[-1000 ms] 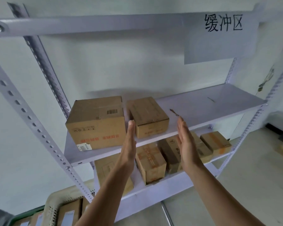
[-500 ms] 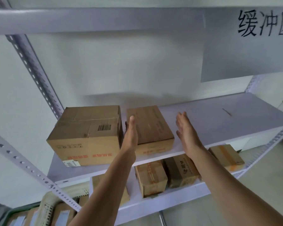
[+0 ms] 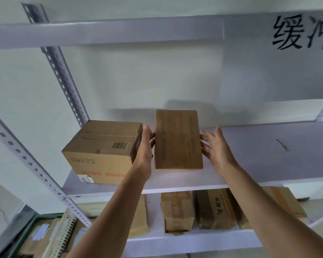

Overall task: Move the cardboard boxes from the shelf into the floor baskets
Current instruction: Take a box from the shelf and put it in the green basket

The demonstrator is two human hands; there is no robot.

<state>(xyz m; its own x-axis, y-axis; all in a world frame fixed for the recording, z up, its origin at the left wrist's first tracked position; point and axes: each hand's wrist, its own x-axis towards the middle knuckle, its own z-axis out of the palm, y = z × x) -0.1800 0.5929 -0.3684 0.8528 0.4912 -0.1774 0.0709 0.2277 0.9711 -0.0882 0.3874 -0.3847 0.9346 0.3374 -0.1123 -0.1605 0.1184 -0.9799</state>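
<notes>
- Small box (image 3: 178, 139): lies on the upper shelf (image 3: 268, 155), just beside the large box (image 3: 103, 151), with a narrow gap between the two.
- Left hand (image 3: 145, 146): set edge-on in that gap, palm against the small box's left side. The tight gap allows only a flat hand.
- Right hand (image 3: 217, 146): fingers straight and spread, fingertips (image 3: 206, 138) touching the box's right edge, palm short of it.
- Hands: apart, one on each side of the small box, neither curled round it. The hold looks meant as a squeeze between two palms, which suits a box too wide for one hand.
- Whether the box has left the shelf cannot be told.
- Baskets (image 3: 66, 233): on the floor at lower left, beneath the shelf, with parcels inside. The carry will probably run down and leftward.
- Lower shelf (image 3: 194, 241): a row of lower boxes (image 3: 177, 211) not yet moved.
- Risk: the box may slip if the right side presses with fingertips alone.
</notes>
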